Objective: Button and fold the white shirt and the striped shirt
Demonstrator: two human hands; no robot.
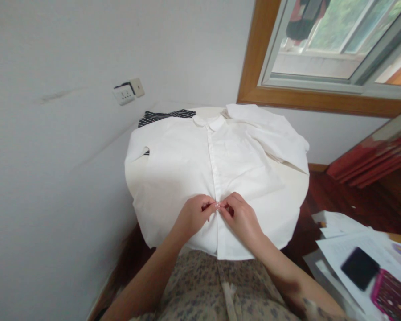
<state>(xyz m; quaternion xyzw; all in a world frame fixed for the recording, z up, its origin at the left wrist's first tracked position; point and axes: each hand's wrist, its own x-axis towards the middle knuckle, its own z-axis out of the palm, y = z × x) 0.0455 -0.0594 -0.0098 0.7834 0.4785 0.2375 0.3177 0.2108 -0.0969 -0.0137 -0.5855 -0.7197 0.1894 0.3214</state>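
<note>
Wall (53,111), ten o'clock; table (296,180) bearing white shirt (180,165). I log remotely: left hand (197,211), right hand (239,211), both pinching shirt front.

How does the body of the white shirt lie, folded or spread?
Spread: the white shirt lies broad, front up, with its collar at the far side and its front placket running down the middle.

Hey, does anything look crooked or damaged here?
Yes, the white wall socket sits askew beside its neighbouring plate, with a dark gap along its top edge, as if loose. A grey smudge marks the wall.
</note>
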